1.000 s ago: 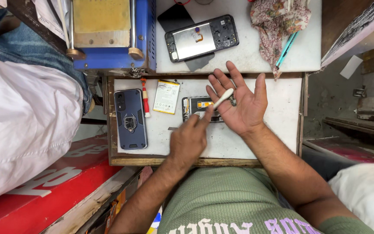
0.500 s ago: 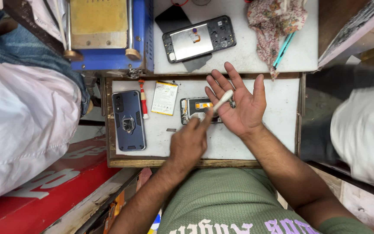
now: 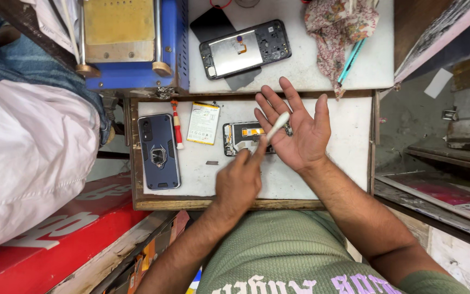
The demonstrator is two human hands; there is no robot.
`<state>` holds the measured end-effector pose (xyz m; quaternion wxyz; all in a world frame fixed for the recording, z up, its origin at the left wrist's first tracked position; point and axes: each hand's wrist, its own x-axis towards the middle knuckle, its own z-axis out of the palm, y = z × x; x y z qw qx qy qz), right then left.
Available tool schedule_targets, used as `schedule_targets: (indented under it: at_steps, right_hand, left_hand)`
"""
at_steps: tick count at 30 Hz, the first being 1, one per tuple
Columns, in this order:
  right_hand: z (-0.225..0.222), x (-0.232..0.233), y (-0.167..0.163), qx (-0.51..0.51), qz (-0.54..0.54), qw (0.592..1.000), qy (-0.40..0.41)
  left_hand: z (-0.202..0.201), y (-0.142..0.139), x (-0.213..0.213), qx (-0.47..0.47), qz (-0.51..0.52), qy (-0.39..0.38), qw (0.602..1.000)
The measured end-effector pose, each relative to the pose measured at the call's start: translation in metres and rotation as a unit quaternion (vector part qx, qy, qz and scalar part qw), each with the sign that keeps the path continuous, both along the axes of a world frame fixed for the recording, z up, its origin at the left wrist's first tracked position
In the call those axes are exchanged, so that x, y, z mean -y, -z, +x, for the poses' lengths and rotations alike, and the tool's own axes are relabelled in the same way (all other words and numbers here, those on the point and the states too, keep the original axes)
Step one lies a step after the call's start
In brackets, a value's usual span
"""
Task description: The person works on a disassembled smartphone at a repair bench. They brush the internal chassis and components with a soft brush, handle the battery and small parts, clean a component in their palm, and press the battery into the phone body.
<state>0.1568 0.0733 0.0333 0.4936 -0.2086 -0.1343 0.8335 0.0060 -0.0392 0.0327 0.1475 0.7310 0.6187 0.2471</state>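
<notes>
Your left hand point(image 3: 239, 182) was closed around a thin white tool point(image 3: 276, 125), gripping it near its lower end so the tip slanted up and to the right. Your right hand point(image 3: 299, 133) lay open, palm up, fingers spread, and the tool's tip rested over the base of its fingers, beside a ring point(image 3: 288, 129) on one of them. Both hands hovered over the white tray point(image 3: 344, 163) set in the desk, just above an opened phone point(image 3: 241, 138) lying on it, its right end hidden under your right hand.

To the left of that phone on the tray lay a yellow-and-white battery point(image 3: 203, 123), a small red-handled brush point(image 3: 177, 125), and a phone in a dark ringed case point(image 3: 159, 151). A tiny dark scrap point(image 3: 211, 162) sat between the cased phone and the opened one.

On the desk point(image 3: 300, 71) above the tray lay a second opened phone point(image 3: 245, 49) at a tilt, resting on a dark panel point(image 3: 213, 23). Further right were a patterned cloth point(image 3: 335, 27) and a teal pen point(image 3: 350, 60). A blue machine point(image 3: 131, 43) stood at the upper left.
</notes>
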Motion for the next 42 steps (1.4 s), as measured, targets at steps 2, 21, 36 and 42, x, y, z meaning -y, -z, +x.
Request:
schedule_targets:
  at_steps: [2, 21, 36, 42]
  right_hand:
    - [0.001, 0.0, 0.0, 0.003, -0.009, 1.0, 0.009]
    - [0.002, -0.003, -0.001, -0.042, -0.01, 0.999, 0.023]
    - [-0.004, 0.005, 0.006, 0.004, 0.037, 0.999, 0.002]
    - [0.002, 0.0, 0.012, -0.043, 0.049, 0.998, -0.006]
  left_hand:
    - [0.001, 0.0, 0.001, 0.001, -0.02, 0.015, 1.0]
    - [0.007, 0.004, 0.003, 0.01, 0.026, 0.003, 1.0]
    - [0.025, -0.025, -0.055, 0.222, -0.035, -0.057, 0.973]
    - [0.02, -0.032, -0.06, 0.178, -0.007, 0.049, 0.983]
